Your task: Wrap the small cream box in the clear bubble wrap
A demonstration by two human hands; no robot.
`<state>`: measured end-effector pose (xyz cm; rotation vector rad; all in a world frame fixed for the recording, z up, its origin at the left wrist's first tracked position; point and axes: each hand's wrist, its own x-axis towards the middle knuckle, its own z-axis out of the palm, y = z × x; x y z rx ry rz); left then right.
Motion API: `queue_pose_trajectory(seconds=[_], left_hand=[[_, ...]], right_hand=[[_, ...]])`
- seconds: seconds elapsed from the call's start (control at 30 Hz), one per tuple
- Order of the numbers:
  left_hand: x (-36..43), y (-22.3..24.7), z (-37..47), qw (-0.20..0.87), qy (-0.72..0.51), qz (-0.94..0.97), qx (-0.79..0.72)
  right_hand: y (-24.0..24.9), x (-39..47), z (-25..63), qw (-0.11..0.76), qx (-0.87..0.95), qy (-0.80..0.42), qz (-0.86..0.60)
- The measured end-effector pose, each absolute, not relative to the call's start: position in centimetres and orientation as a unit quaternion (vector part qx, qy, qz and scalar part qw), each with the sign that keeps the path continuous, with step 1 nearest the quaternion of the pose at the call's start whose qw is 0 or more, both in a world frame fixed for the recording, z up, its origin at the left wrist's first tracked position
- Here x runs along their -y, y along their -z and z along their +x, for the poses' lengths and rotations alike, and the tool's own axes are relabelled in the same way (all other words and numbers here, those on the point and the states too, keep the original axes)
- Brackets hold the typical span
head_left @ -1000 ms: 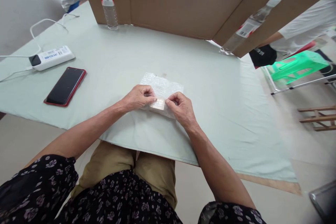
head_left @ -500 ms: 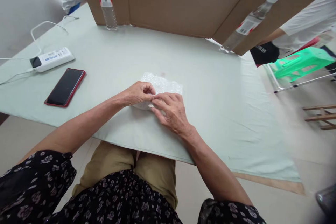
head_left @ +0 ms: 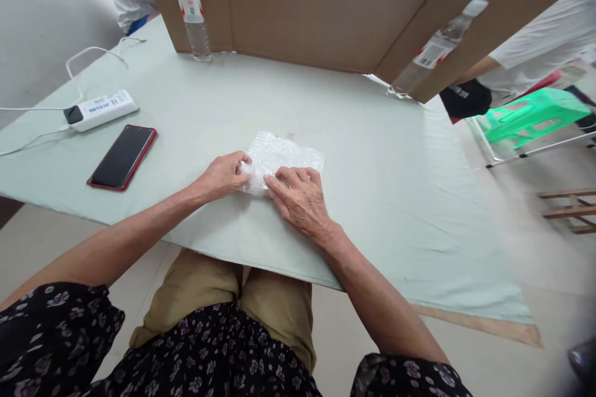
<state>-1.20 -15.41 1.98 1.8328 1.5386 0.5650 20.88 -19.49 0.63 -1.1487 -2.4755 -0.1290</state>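
Note:
A piece of clear bubble wrap (head_left: pixel 285 150) lies on the cloth-covered table in front of me, seemingly folded into a small packet; what is inside, if anything, I cannot make out. At its left edge my left hand (head_left: pixel 226 173) is closed, pinching the plastic between thumb and fingers. My right hand (head_left: pixel 302 203) rests over the wrap's near right part, its fingers bent and gripping it against the table. The thumb and index finger of that hand sit close together at the near edge.
On the left lie a phone (head_left: pixel 123 157) in a red case and a white power strip (head_left: pixel 106 109) with cables. A brown cardboard panel (head_left: pixel 307 9) stands at the back, with one water bottle (head_left: pixel 194 15) at its left and another bottle (head_left: pixel 435 53) at its right. People in white stand beyond.
My left hand has moved left, away from my right hand, to the wrap's left edge. More of the wrap's surface shows between the hands. The right hand has stayed almost in place.

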Motion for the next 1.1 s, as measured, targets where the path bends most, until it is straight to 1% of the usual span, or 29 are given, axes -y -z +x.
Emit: queue_pose_trajectory(seconds=[0.07, 0.13, 0.33, 0.5, 0.6, 0.7, 0.83, 1.1], left_hand=[[15.3, -2.1, -1.6, 0.297, -0.204, 0.710, -0.606], [15.5, -2.2, -2.3, 0.287, -0.197, 0.693, -0.631], [16.2, -3.1, -4.4, 0.439, -0.161, 0.584, -0.663], [16.5, -4.6, -2.7, 0.488, -0.149, 0.521, -0.684], [16.3, -4.6, -1.5, 0.510, -0.162, 0.484, -0.692], [16.1, -3.9, -1.1, 0.540, -0.200, 0.447, -0.684], [16.0, -3.3, -0.9, 0.574, -0.257, 0.410, -0.661], [16.6, -3.8, 1.7, 0.531, -0.335, 0.493, -0.602]], right_hand=[[-0.6, 19.5, 20.8, 0.197, 0.887, 0.053, -0.413], [-0.6, 19.5, 20.7, 0.193, 0.886, 0.057, -0.417], [-0.2, 19.5, 20.6, 0.224, 0.879, 0.062, -0.416], [-0.2, 19.6, 20.8, 0.224, 0.882, 0.075, -0.408], [-0.4, 19.7, 20.9, 0.199, 0.886, 0.114, -0.402], [-0.5, 19.8, 20.8, 0.179, 0.887, 0.147, -0.399], [-0.6, 19.7, 20.7, 0.157, 0.888, 0.136, -0.410], [-1.0, 19.7, 20.5, 0.170, 0.886, 0.125, -0.412]])
